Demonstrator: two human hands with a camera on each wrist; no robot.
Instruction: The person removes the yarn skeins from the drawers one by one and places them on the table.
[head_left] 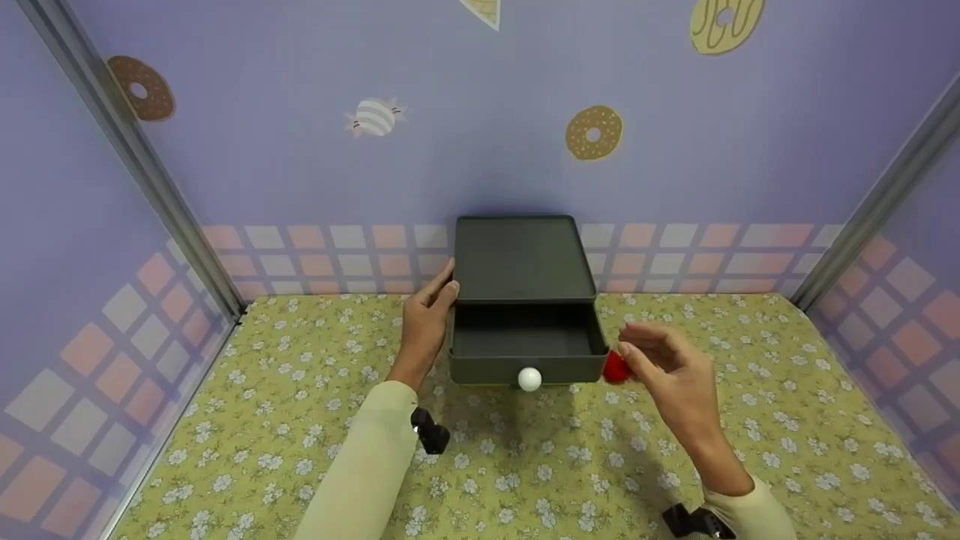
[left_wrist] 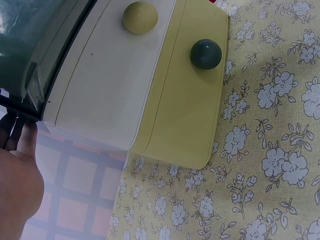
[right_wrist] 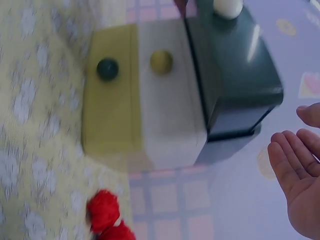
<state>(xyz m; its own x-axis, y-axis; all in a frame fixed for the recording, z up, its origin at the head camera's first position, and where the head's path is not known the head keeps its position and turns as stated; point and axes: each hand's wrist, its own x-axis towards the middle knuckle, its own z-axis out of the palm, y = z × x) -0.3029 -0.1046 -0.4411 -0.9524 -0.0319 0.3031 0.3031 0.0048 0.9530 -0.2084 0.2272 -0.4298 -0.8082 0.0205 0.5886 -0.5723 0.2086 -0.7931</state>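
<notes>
A small drawer unit (head_left: 525,259) stands against the back wall, its dark grey top drawer (head_left: 487,370) pulled out, with a white knob (head_left: 529,379) on the front. Inside, the visible floor of that drawer is bare. My left hand (head_left: 426,322) rests against the unit's upper left side, thumb near the front corner and fingers extended along the side. To the right of the drawer hovers my right hand (head_left: 675,375), fingers loosely bent and empty in the right wrist view. Below it, a fuzzy red object (right_wrist: 103,210) with two rounded parts lies beside the unit.
Under the dark drawer are a white drawer (left_wrist: 105,70) with a yellow knob (left_wrist: 140,17) and a yellow drawer (left_wrist: 185,105) with a dark knob (left_wrist: 206,54). A flowered yellow cloth (head_left: 300,450) covers the table. Purple walls (head_left: 300,165) enclose the back and sides.
</notes>
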